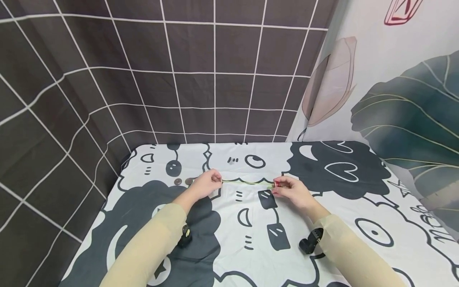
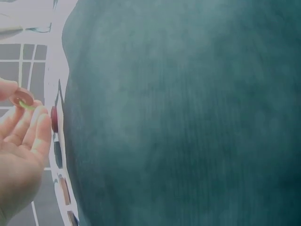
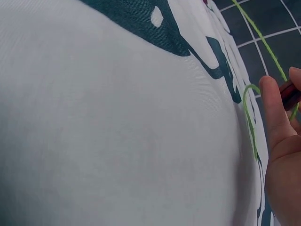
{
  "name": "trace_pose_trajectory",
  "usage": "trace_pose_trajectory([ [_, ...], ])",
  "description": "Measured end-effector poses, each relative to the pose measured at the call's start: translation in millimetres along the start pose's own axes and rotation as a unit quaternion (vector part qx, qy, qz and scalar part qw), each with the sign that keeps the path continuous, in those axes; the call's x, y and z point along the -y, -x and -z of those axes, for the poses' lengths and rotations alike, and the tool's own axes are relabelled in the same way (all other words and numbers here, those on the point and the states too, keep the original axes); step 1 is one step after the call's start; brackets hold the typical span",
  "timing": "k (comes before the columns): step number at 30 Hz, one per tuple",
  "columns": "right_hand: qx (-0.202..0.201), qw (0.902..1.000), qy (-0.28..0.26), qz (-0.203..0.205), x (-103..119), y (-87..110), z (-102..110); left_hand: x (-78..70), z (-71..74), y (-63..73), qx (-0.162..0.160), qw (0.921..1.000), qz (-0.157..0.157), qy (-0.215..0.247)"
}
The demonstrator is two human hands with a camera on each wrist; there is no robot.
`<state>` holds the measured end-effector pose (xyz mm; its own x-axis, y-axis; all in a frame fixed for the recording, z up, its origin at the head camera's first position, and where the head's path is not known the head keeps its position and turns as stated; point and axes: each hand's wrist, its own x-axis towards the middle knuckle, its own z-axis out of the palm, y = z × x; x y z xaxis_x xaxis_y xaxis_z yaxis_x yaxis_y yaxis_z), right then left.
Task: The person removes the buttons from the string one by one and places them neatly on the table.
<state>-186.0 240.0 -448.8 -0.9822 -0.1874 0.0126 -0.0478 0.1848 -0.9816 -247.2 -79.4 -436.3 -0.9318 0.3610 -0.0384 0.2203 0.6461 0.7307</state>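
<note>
A yellow-green string (image 1: 247, 182) stretches nearly straight between the two hands, just over the patterned cloth. My left hand (image 1: 207, 184) pinches a round reddish-brown disc (image 2: 22, 97) between thumb and fingers; a bit of the green string shows against it. With thumb and fingertips my right hand (image 1: 293, 193) holds a small dark red piece (image 3: 289, 95), partly hidden by the fingers. In the right wrist view the green string (image 3: 265, 44) runs up from that piece, and a loose loop (image 3: 245, 110) hangs beside the index finger.
Two brown discs (image 1: 177, 181) (image 1: 189, 181) lie on the black-and-white cartoon cloth (image 1: 229, 223), left of my left hand. A dark gridded curtain (image 1: 215, 87) stands behind and at the left. At the right hangs a white curtain with leaf prints (image 1: 412, 115).
</note>
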Motion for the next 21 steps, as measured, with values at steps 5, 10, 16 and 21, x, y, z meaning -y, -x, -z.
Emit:
trace_pose_trajectory([
  [5, -0.004, 1.0, 0.001, -0.004, 0.3, 0.1, -0.3, -0.4, 3.2, 2.2, 0.001, 0.9999, -0.003, 0.011],
  [10, -0.005, 1.0, 0.005, -0.005, -1.4, -0.2, 0.0, 0.2, 4.8, 3.6, -0.002, 0.9999, 0.0, 0.017],
  [16, -0.01, 0.9999, -0.001, -0.008, -3.8, 0.0, 2.0, 0.8, 6.0, 4.9, 0.005, 0.9994, -0.002, 0.033],
  [21, -0.01, 0.9998, 0.011, -0.012, -3.7, -0.1, 2.2, 1.5, 7.1, 5.4, 0.005, 0.9993, 0.001, 0.036],
])
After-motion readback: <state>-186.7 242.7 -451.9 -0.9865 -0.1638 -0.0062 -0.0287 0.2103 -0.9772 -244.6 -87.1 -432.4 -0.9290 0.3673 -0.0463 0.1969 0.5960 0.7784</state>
